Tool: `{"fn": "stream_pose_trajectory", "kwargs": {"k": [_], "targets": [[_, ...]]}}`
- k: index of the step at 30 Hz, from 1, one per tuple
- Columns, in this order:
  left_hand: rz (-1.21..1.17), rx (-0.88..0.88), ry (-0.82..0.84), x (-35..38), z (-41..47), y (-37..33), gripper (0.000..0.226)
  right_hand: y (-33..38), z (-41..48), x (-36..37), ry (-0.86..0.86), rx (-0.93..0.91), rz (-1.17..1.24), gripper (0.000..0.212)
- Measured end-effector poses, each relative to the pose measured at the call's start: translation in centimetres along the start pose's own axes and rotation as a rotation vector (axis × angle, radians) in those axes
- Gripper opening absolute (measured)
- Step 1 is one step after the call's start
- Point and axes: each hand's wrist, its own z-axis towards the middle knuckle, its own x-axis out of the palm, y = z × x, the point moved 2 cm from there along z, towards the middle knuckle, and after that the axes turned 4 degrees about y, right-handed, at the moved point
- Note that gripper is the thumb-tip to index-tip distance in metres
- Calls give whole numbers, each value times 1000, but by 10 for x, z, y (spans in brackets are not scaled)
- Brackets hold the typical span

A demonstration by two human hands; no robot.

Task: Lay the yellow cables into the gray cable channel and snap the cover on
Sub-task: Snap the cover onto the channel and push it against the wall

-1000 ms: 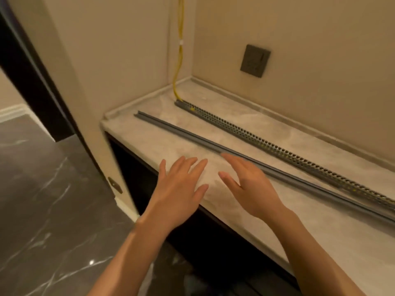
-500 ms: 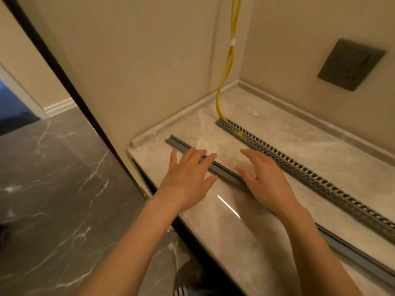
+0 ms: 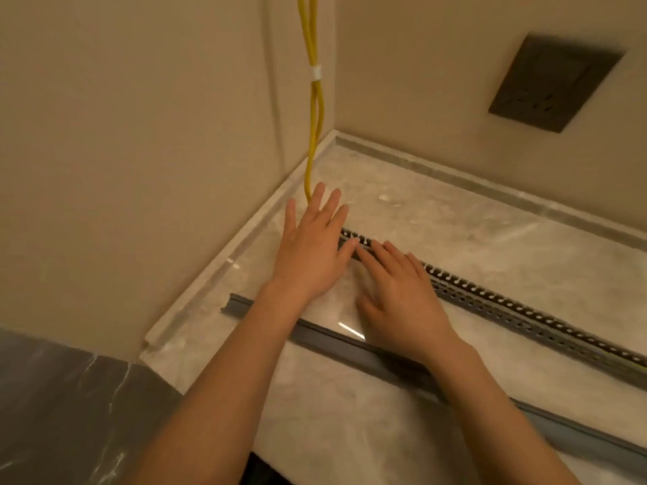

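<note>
Both hands have moved forward off the cover and up to the channel end since half a second ago, and the head is closer in. Left hand (image 3: 311,253) now lies flat, fingers straight and spread, holding nothing, fingertips at 12 o'clock just beside the spot where the yellow cables (image 3: 315,110) drop down the wall corner. Right hand (image 3: 399,295) is also flat and empty, its fingertips over the near end of the slotted gray cable channel (image 3: 507,311); can't tell if they touch it. The channel runs from centre out to 4 o'clock on the marble ledge (image 3: 525,239). The gray cover (image 3: 574,434) lies loose on the ledge, parallel and nearer the front edge, passing under both forearms from 9 to 4 o'clock, well apart from the channel. A dark wall socket (image 3: 553,82) sits at 2 o'clock. Judgement: the reach targets cable seating at the channel end, with the cover not yet fitted; how much cable sits inside is mostly hidden.
</note>
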Motion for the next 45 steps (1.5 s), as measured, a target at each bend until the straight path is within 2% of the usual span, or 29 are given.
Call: {"fn": "stream_pose_trajectory", "kwargs": {"k": [4, 9, 21, 26, 28, 32, 35, 38, 41, 43, 45], "targets": [[138, 113, 25, 13, 20, 26, 58, 9, 10, 14, -26, 99, -73, 68], [52, 156, 41, 27, 25, 44, 62, 16, 12, 21, -70, 163, -54, 61], [-86, 109, 208, 35, 37, 44, 69, 13, 15, 12, -11, 153, -2, 61], [-20, 79, 247, 31, 40, 38, 65, 21, -17, 5, -21, 182, -14, 51], [5, 69, 240, 30, 39, 35, 64, 23, -34, 5, -41, 179, -21, 51], [-1, 20, 223, 29, 31, 24, 62, 23, -59, 6, -28, 202, 13, 66], [-77, -8, 219, 27, 20, 17, 60, 21, -65, 9, -14, 165, 33, 58], [-172, 40, 194, 21, 6, 12, 56, 22, -64, 7, -16, 103, 34, 47], [-317, 98, 187, 10, -8, 8, 47, 18, -61, -2, 24, 76, 16, 45], [-368, 144, 109, -4, -16, 7, 38, 14, -57, -10, 34, 86, -2, 46], [-350, 155, 37, -17, -23, 4, 43, 7, -53, -18, 23, 119, -25, 45]]}}
